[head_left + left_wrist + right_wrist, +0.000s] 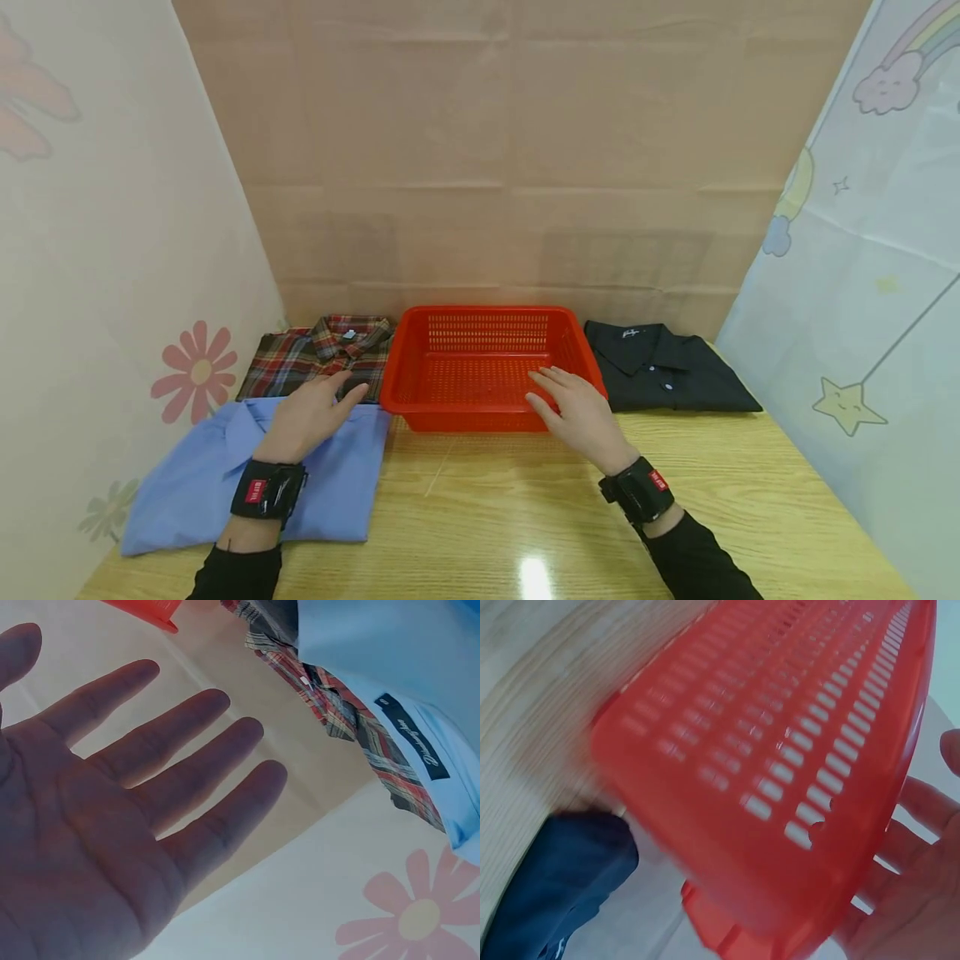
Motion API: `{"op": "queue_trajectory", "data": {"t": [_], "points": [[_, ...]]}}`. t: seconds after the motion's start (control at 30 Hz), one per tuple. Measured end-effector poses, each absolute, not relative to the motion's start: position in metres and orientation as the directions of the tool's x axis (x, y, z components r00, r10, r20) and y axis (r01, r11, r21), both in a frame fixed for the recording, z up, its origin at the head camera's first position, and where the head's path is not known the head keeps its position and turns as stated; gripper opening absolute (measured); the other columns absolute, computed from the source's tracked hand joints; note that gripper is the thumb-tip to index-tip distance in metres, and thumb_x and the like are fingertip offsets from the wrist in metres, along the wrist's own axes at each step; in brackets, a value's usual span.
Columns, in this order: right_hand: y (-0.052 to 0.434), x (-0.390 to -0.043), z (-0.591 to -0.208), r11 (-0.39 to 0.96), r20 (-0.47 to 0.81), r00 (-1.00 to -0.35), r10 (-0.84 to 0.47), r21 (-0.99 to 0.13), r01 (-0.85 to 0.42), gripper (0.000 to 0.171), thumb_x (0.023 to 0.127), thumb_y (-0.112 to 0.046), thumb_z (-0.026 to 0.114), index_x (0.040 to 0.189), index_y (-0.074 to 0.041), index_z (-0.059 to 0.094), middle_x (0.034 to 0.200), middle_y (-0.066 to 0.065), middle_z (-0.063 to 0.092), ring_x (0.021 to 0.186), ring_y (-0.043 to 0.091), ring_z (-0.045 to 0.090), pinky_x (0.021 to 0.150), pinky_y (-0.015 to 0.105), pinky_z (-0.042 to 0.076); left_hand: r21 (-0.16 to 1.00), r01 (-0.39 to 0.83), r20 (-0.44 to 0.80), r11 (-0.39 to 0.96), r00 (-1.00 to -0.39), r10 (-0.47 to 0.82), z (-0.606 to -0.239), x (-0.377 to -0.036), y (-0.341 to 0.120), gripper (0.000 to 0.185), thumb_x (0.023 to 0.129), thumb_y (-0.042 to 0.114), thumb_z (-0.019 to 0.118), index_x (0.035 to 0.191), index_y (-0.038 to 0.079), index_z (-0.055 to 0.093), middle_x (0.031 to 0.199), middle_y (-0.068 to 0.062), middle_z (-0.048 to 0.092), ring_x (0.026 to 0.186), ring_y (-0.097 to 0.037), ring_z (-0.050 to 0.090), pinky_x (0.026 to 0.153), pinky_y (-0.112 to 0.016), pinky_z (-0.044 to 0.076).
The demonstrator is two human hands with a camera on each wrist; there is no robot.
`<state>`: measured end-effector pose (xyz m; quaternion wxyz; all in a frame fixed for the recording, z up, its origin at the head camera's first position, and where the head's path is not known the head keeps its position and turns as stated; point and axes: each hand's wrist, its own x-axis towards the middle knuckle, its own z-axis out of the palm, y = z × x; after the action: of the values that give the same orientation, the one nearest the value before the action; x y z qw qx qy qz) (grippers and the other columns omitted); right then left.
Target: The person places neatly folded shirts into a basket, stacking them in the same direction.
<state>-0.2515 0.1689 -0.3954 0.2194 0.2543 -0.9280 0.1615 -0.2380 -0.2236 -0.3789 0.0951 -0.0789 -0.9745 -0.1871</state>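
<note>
Wooden table carried four items: a red basket at the back centre, a plaid shirt to its left, a blue shirt in front of the plaid, a black shirt to its right.

A makeshift recording booth: wooden table walled by cardboard and cartoon-printed sheets.

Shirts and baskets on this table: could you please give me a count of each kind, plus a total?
Folded shirts: 3 (plaid shirt, light blue shirt, black shirt)
Baskets: 1 (red basket)
Total: 4
</note>
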Motion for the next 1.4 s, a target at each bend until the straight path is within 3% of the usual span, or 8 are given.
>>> {"op": "queue_trajectory", "data": {"t": [0.23, 0.43, 0.63, 0.83, 0.9, 1.07, 1.23, 1.4], "points": [[0.148, -0.248, -0.399, 0.78, 0.473, -0.754, -0.457, -0.194, -0.595, 0.045, 0.088, -0.038, 0.056, 0.127, -0.015, 0.055, 0.128, 0.008, 0.052, 0.119, 0.025, 0.046, 0.094, 0.045, 0.038, 0.361, 0.16, 0.188, 0.919, -0.977, 0.096, -0.382, -0.235, -0.232, 0.078, 0.088, 0.064, 0.027, 0.138, 0.005, 0.037, 0.118, -0.022, 0.055, 0.107, -0.041, 0.05, 0.076, -0.057, 0.042], [0.126, -0.247, -0.399, 0.734, 0.518, -0.689, -0.507, -0.159, -0.66, 0.044, 0.087, -0.036, 0.059, 0.126, -0.016, 0.056, 0.126, 0.006, 0.053, 0.116, 0.022, 0.049, 0.092, 0.042, 0.041, 0.366, 0.145, 0.172, 0.919, -0.981, 0.087, -0.381, -0.229, -0.239, 0.081, 0.088, 0.065, 0.023, 0.141, 0.004, 0.031, 0.127, -0.027, 0.047, 0.112, -0.044, 0.046, 0.081, -0.06, 0.039], [0.106, -0.247, -0.398, 0.695, 0.543, -0.639, -0.545, -0.133, -0.706, 0.042, 0.087, -0.034, 0.059, 0.124, -0.015, 0.057, 0.124, 0.006, 0.055, 0.112, 0.021, 0.052, 0.089, 0.04, 0.044, 0.366, 0.148, 0.182, 0.919, -0.98, 0.085, -0.384, -0.223, -0.249, 0.079, 0.089, 0.063, 0.026, 0.145, 0.007, 0.021, 0.126, -0.03, 0.045, 0.104, -0.046, 0.05, 0.07, -0.056, 0.043], [0.091, -0.248, -0.398, 0.689, 0.545, -0.627, -0.556, -0.119, -0.715, 0.04, 0.088, -0.035, 0.057, 0.123, -0.017, 0.058, 0.121, 0.005, 0.057, 0.11, 0.018, 0.054, 0.087, 0.037, 0.045, 0.372, 0.15, 0.173, 0.916, -0.981, 0.09, -0.388, -0.223, -0.258, 0.077, 0.091, 0.059, 0.029, 0.14, 0.0, 0.03, 0.122, -0.029, 0.049, 0.106, -0.044, 0.049, 0.076, -0.056, 0.042], [0.086, -0.247, -0.398, 0.672, 0.552, -0.611, -0.568, -0.117, -0.731, 0.038, 0.089, -0.036, 0.056, 0.123, -0.018, 0.058, 0.121, 0.003, 0.058, 0.11, 0.016, 0.054, 0.086, 0.034, 0.046, 0.374, 0.138, 0.164, 0.917, -0.983, 0.081, -0.39, -0.224, -0.261, 0.076, 0.091, 0.058, 0.028, 0.138, -0.002, 0.033, 0.113, -0.026, 0.056, 0.104, -0.043, 0.051, 0.074, -0.054, 0.043], [0.068, -0.241, -0.399, 0.575, 0.585, -0.515, -0.626, -0.1, -0.812, 0.036, 0.09, -0.034, 0.054, 0.121, -0.016, 0.059, 0.117, 0.0, 0.059, 0.108, 0.011, 0.055, 0.086, 0.028, 0.045, 0.372, 0.105, 0.133, 0.922, -0.989, 0.059, -0.391, -0.224, -0.268, 0.079, 0.092, 0.059, 0.023, 0.139, -0.004, 0.03, 0.097, -0.021, 0.061, 0.099, -0.043, 0.054, 0.065, -0.047, 0.045], [0.047, -0.233, -0.4, 0.473, 0.582, -0.414, -0.7, -0.056, -0.879, 0.032, 0.09, -0.029, 0.056, 0.118, -0.015, 0.061, 0.117, 0.0, 0.059, 0.108, 0.009, 0.054, 0.085, 0.023, 0.045, 0.356, 0.105, 0.149, 0.929, -0.987, 0.054, -0.393, -0.222, -0.276, 0.081, 0.091, 0.059, 0.029, 0.138, -0.007, 0.026, 0.112, -0.031, 0.054, 0.098, -0.045, 0.053, 0.066, -0.051, 0.046], [0.029, -0.229, -0.402, 0.365, 0.528, -0.322, -0.786, -0.023, -0.931, 0.03, 0.09, -0.025, 0.056, 0.117, -0.016, 0.061, 0.121, -0.001, 0.056, 0.116, 0.008, 0.047, 0.093, 0.02, 0.037, 0.334, 0.117, 0.177, 0.935, -0.982, 0.06, -0.397, -0.22, -0.284, 0.079, 0.091, 0.054, 0.037, 0.136, -0.01, 0.028, 0.095, -0.025, 0.061, 0.089, -0.043, 0.058, 0.065, -0.051, 0.046]]}}
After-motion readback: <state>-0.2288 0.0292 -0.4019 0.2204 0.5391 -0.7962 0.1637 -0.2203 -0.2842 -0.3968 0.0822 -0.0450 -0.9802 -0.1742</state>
